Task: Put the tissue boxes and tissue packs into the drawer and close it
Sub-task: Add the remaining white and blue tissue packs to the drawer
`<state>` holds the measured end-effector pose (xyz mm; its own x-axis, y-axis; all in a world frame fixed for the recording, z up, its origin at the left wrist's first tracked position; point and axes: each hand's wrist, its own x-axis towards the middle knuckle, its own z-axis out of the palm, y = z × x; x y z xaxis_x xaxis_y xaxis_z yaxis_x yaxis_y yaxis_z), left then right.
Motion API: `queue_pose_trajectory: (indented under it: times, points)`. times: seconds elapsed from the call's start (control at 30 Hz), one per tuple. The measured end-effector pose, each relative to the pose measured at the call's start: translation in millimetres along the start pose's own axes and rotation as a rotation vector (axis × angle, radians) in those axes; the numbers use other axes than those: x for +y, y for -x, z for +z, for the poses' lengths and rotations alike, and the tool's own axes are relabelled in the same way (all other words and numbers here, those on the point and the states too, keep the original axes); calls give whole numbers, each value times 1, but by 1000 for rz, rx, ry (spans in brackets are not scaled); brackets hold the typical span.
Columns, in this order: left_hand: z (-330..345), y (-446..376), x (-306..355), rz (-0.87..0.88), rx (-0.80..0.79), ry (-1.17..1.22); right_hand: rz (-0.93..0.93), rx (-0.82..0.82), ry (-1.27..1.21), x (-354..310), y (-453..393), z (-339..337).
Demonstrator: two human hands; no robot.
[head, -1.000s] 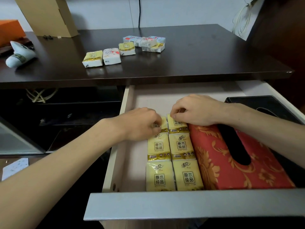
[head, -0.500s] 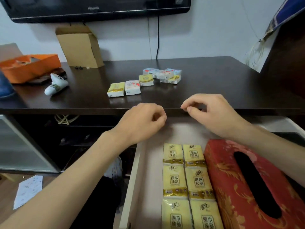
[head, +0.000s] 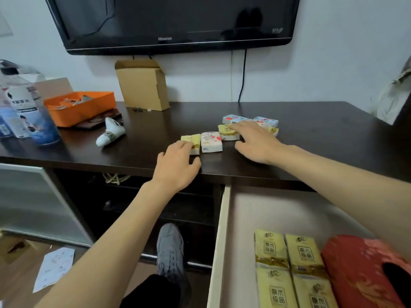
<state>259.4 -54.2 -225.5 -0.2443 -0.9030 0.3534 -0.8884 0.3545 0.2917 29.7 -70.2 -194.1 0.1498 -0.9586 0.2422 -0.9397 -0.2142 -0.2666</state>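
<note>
Ahead, packs [head: 211,141] near desk edge [head: 111,162].

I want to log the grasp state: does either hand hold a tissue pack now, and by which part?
Nothing is lifted yet. The left hand touches the near end of a yellow pack; the right hand lies over another yellow pack. Whether either grips cannot be told.

the red tissue box [head: 364,270] runs off the bottom-right corner; the right hand [head: 255,141] covers part of the far tissue packs [head: 265,121].
</note>
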Motion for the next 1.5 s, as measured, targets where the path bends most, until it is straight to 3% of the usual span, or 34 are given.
queue_pose_trajectory:
  times: [0.13, 0.3, 0.43, 0.57, 0.67, 0.93, 1.17, 1.3, 1.5]
  points:
    - [-10, 5, -5, 73, 67, -90, 13, -108, 123, -7, -15, 11]
    - [-14, 11, -10, 89, 32, 7, -51, 18, 159, -1, 2, 10]
    - [-20, 14, -7, 70, -85, 122, -90, 86, 72, 11, 32, -2]
    - [-28, 18, 4, 79, -174, 87, -94, -8, -44, 20, 39, -11]
    - [-31, 23, 7, 74, -202, 74, 7, -68, -194, 20, 35, -13]
    - [-28, 39, 8, 132, -76, 166, -16, -56, -87, 16, 42, -23]
    - [-31, 50, 32, 217, 23, 298, -11, -19, -268, 16, 89, -39]
    - [-26, 64, 59, 327, -128, 353, -1, -67, -297, 21, 143, -50]
    - [7, 91, 99, 546, -393, 107, 35, -208, -106, 32, 212, -42]
